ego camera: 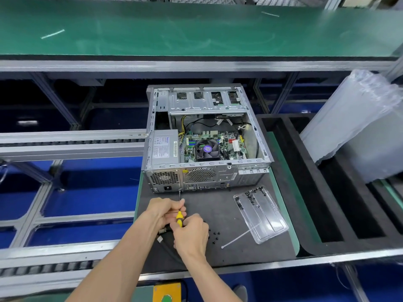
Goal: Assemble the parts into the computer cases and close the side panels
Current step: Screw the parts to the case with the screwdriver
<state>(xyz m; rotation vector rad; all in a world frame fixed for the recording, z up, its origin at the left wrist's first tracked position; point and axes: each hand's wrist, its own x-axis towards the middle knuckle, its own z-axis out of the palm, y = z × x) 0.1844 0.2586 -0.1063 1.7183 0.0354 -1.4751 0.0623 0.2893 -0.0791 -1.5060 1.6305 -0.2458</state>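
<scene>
Driving rear screw: right hand (192, 235) gripped screwdriver (179, 219) handle, left hand (166, 209) pinched shaft; tip needed staying square against case (205, 177), pressure steady

Both bare forearms rise from the bottom of the frame toward its lower centre. The left hand (162, 211) and right hand (192, 233) meet there, fingers curled, almost touching.
</scene>
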